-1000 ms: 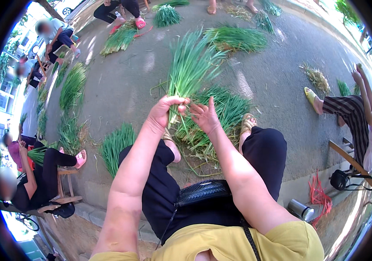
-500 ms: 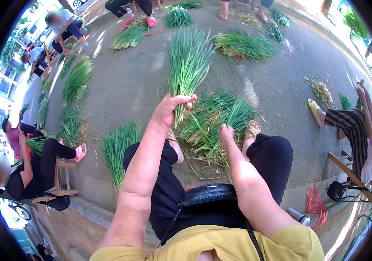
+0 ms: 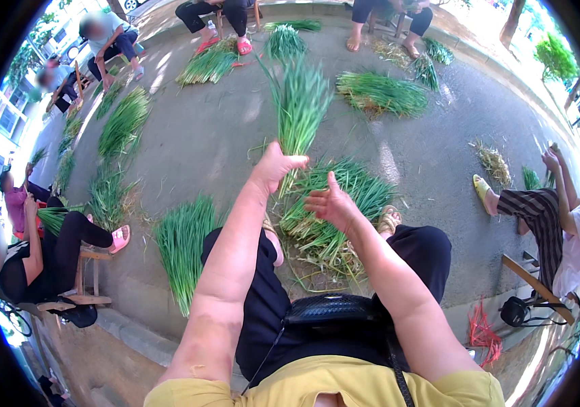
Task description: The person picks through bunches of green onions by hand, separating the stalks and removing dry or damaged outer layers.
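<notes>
Clenched around the stalk ends, the left hand (image 3: pixel 273 166) grips a bunch of green chives (image 3: pixel 300 102), its leaves fanning toward twelve o'clock. Her right hand (image 3: pixel 331 202) hovers just beside it, fingers spread — holding nothing. She seems to be evening up the bunch; tidying it would call for that free hand. At six o'clock of the hands lies a loose chive pile (image 3: pixel 331 210) on grey pavement (image 3: pixel 202 149) — outdoors, others seated around.

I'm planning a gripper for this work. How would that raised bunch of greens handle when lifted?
Probably light: the left hand alone holds the bunch up. Likely floppy, since its tips fan out and blur above the grip. Loose stalks may slip free; the pile below lies scattered.
</notes>
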The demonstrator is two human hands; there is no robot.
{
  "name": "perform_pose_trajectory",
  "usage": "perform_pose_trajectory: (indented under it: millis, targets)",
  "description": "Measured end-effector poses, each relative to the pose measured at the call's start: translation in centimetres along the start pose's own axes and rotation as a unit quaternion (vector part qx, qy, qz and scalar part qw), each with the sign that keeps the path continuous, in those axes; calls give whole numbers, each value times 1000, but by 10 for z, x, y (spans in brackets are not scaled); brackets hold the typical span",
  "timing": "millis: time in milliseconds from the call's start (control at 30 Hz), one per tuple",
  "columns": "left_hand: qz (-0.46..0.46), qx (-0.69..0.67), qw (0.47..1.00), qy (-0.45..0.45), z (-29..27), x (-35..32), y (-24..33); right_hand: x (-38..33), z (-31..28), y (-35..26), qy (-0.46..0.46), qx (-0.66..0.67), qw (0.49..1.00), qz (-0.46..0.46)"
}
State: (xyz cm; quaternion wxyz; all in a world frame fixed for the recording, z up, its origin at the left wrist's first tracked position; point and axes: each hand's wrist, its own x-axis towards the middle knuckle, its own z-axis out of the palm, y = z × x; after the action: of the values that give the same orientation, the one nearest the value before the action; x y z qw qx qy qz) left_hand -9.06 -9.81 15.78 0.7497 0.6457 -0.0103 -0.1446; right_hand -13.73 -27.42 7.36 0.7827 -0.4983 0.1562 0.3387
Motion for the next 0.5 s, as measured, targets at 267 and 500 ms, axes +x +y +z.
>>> perform_pose_trajectory:
  millis: [267, 500]
  targets:
    - [161, 428, 888, 58, 29, 2, -13, -57, 15, -47, 122, -58, 991, 2]
    - [194, 763, 616, 18, 84, -10, -18, -41, -9, -63, 35, 182, 978, -95]
